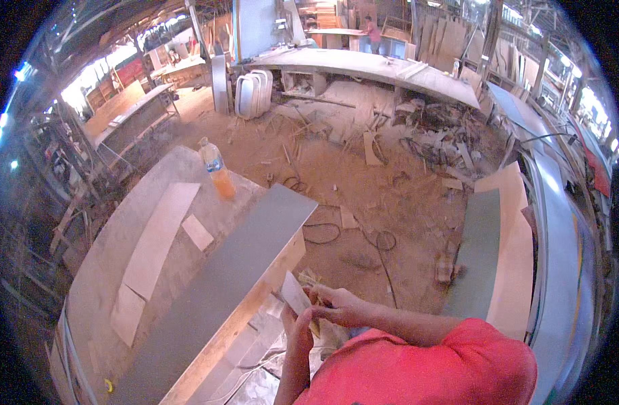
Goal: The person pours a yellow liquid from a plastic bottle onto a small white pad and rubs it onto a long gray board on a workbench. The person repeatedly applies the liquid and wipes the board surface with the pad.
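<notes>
In front of my red shirt, both hands meet beside the edge of a long grey-topped board (221,263). My left hand (298,329) is closed round a pale, flat strip (294,291), which tilts upward. Its exact kind does not show. Against the strip's right side, my right hand (343,307) has its fingers curled in. Whatever it pinches is small and partly hidden by the fingers. The grey board lies lengthwise across a worktable (134,229), and its light wooden edge faces me.
Left of the board lie a long pale strip (161,229) and a small offcut (198,231). A bottle of orange liquid (218,172) stands at the table's far end. Cable (383,260) and scraps litter the floor. Sheets lean at right (515,250). Another person (373,34) stands far back.
</notes>
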The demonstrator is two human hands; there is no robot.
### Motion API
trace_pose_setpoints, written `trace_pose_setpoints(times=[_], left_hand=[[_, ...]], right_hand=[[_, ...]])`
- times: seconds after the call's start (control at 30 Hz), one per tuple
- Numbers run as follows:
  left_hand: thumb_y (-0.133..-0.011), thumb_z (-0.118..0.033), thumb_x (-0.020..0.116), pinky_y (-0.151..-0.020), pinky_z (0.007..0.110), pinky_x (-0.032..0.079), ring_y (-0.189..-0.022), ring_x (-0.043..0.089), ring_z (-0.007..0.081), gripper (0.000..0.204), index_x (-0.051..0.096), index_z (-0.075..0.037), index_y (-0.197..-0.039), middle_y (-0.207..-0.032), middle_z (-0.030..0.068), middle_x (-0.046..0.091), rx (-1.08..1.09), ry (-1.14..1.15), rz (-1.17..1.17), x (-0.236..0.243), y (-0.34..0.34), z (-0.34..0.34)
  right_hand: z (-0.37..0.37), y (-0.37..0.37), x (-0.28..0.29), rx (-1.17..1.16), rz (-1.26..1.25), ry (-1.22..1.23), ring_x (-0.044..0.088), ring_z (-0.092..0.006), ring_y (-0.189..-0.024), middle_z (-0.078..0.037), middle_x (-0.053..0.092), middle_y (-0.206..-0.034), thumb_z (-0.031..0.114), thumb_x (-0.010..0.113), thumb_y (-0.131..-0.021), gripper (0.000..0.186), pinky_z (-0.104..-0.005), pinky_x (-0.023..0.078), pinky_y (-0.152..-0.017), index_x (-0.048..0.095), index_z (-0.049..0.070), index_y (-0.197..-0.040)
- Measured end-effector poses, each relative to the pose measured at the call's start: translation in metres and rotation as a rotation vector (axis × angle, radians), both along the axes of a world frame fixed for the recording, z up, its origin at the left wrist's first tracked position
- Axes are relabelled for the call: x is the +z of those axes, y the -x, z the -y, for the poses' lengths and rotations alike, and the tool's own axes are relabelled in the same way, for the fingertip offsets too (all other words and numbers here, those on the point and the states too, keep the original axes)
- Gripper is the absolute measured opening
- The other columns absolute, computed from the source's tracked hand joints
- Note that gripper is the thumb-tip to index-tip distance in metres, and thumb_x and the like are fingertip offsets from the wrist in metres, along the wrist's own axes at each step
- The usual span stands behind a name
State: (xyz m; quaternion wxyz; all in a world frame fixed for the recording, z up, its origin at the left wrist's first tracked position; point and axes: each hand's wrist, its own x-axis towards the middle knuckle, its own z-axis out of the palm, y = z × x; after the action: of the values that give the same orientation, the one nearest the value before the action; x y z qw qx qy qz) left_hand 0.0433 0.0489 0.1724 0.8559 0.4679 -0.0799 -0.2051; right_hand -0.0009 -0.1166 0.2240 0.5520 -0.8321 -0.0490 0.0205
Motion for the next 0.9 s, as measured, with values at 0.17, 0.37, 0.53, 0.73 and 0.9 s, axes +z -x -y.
trace_pose_setpoints(times=[0.17, 0.37, 0.53, 0.73, 0.9], left_hand=[[-0.075, -0.051, 0.091, -0.101, 0.039, 0.052, -0.116, 0.065, 0.0237, 0.094, 0.052, 0.002, -0.143, -0.123, 0.0094, 0.063, -0.061, -0.092, 0.132, -0.006, 0.003, 0.006], [-0.077, -0.045, 0.092, -0.109, 0.040, 0.046, -0.126, 0.057, 0.0215, 0.093, 0.051, -0.001, -0.147, -0.131, 0.0065, 0.058, -0.038, -0.164, 0.317, -0.018, -0.004, 0.030], [-0.075, -0.049, 0.092, -0.108, 0.040, 0.048, -0.126, 0.060, 0.0233, 0.098, 0.052, 0.002, -0.148, -0.134, 0.0093, 0.061, -0.118, -0.094, 0.204, 0.001, -0.019, 0.056], [-0.074, -0.055, 0.088, -0.110, 0.044, 0.050, -0.128, 0.063, 0.0271, 0.099, 0.053, 0.006, -0.144, -0.134, 0.0149, 0.064, -0.319, 0.078, 0.092, 0.001, -0.068, 0.113], [-0.082, -0.064, 0.074, -0.106, 0.047, 0.051, -0.124, 0.064, 0.0329, 0.097, 0.050, 0.002, -0.148, -0.136, 0.0189, 0.064, -0.117, 0.323, -0.033, 0.015, -0.119, 0.163]], right_hand=[[0.013, 0.011, 0.007, -0.026, -0.028, -0.007, 0.071, -0.0259, -0.086, -0.016, 0.073, -0.097, 0.053, 0.072, -0.100, 0.059, -0.0424, 0.056, -0.081, 0.062, 0.005, -0.133], [0.048, 0.006, 0.012, 0.121, -0.141, 0.148, 0.073, -0.0313, -0.091, -0.019, 0.075, -0.102, 0.050, 0.072, -0.100, 0.051, -0.0430, 0.056, -0.084, 0.073, 0.002, -0.115], [0.085, -0.018, 0.007, 0.197, -0.282, -0.018, 0.070, -0.0189, -0.096, -0.011, 0.078, -0.106, 0.041, 0.077, -0.100, 0.045, -0.0379, 0.056, -0.086, 0.073, -0.001, -0.117], [0.150, -0.061, -0.018, 0.221, -0.347, -0.032, 0.065, -0.0134, -0.098, -0.002, 0.072, -0.103, 0.034, 0.080, -0.099, 0.037, -0.0355, 0.054, -0.087, 0.075, -0.002, -0.106], [0.221, -0.101, -0.009, 0.205, -0.200, 0.132, 0.062, -0.0179, -0.090, -0.008, 0.063, -0.087, 0.029, 0.077, -0.101, 0.031, -0.0391, 0.052, -0.085, 0.071, 0.000, -0.090]])
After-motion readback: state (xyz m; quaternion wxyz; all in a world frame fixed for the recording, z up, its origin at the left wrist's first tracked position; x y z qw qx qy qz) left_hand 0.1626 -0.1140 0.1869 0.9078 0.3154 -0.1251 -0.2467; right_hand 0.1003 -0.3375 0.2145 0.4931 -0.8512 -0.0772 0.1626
